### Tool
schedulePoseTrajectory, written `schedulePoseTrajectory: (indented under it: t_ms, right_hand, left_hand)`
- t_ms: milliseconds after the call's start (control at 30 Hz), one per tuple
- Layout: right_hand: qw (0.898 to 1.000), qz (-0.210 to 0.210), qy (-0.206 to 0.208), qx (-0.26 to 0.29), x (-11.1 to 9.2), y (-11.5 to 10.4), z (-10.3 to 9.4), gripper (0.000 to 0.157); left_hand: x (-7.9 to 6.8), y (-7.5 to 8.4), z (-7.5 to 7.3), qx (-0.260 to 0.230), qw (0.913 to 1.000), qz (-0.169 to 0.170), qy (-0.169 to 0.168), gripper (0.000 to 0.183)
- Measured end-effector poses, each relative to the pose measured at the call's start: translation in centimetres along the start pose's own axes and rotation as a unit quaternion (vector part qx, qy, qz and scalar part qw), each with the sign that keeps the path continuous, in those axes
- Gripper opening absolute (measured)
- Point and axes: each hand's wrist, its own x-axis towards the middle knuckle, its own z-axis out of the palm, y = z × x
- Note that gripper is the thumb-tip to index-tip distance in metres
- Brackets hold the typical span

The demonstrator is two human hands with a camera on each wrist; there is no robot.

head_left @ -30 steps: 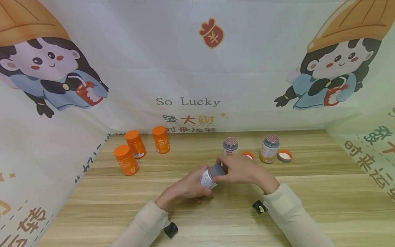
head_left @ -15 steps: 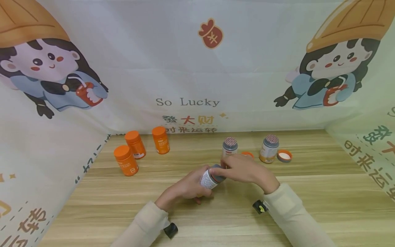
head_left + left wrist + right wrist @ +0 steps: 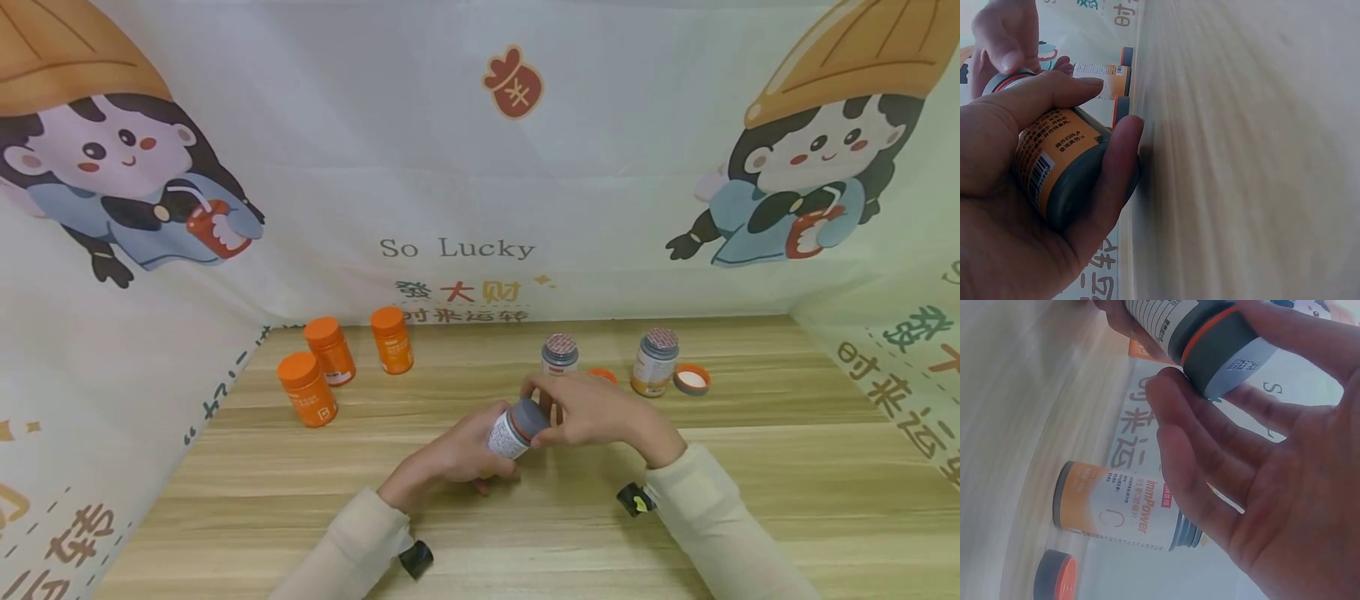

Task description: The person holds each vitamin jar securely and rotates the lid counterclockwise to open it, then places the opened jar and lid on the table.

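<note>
In the head view my left hand (image 3: 457,450) grips a pill bottle (image 3: 507,438) with a white and orange label, tilted to the right over the table. The left wrist view shows thumb and fingers wrapped around its orange label (image 3: 1063,145) and dark base. On the bottle's upper end sits a grey cap (image 3: 529,417) with an orange ring beneath it. My right hand (image 3: 600,410) has its thumb and curved fingers around that cap's sides. Between palm and cap top is a gap, seen in the right wrist view, where the cap (image 3: 1213,359) shows a small printed code.
Behind the right hand stands an uncapped bottle (image 3: 560,357) with a foil seal, and an orange-rimmed cap (image 3: 603,376) lies by it. Another uncapped bottle (image 3: 656,363) has its upturned cap (image 3: 692,379) alongside. Orange bottles (image 3: 307,390) stand at left; a printed cloth (image 3: 465,200) encloses the table.
My right thumb has moved from across the cap's top back to its lower side, and the right hand has shifted slightly right. The left hand and bottle stay nearly in place.
</note>
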Motion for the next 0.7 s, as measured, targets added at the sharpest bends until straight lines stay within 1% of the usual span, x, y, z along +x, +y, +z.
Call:
schedulePoseTrajectory:
  t_ms: [100,267,333,467,567,633,700]
  right_hand:
    - [1.000,0.003,0.004,0.000,-0.02,-0.02,-0.01,0.052]
    - [0.999,0.040,0.019,-0.012,0.15,0.03,0.25,0.042]
    - [0.998,0.055,0.020,-0.016,0.26,0.08,0.34,0.044]
    - [0.997,0.074,0.003,-0.002,0.27,0.18,0.38,0.048]
    - [0.997,0.071,-0.011,0.022,0.13,0.22,0.30,0.041]
    - [0.998,0.055,-0.013,0.024,0.05,0.21,0.19,0.039]
    - [0.999,0.032,-0.010,0.019,-0.01,0.20,0.03,0.042]
  left_hand:
    - [-0.03,-0.01,0.00,-0.003,1.0000,-0.002,0.000,0.052]
    - [0.02,-0.08,-0.04,-0.001,1.0000,-0.005,-0.001,0.053]
    - [0.04,-0.09,-0.05,-0.001,1.0000,-0.006,-0.002,0.053]
    - [0.03,0.00,-0.06,0.002,1.0000,-0.004,-0.004,0.052]
    - [0.03,0.06,-0.04,0.002,1.0000,-0.004,-0.003,0.053]
    - [0.03,0.06,-0.02,0.001,1.0000,-0.005,-0.002,0.053]
    - [0.01,0.06,0.01,-0.002,1.0000,-0.006,0.000,0.053]
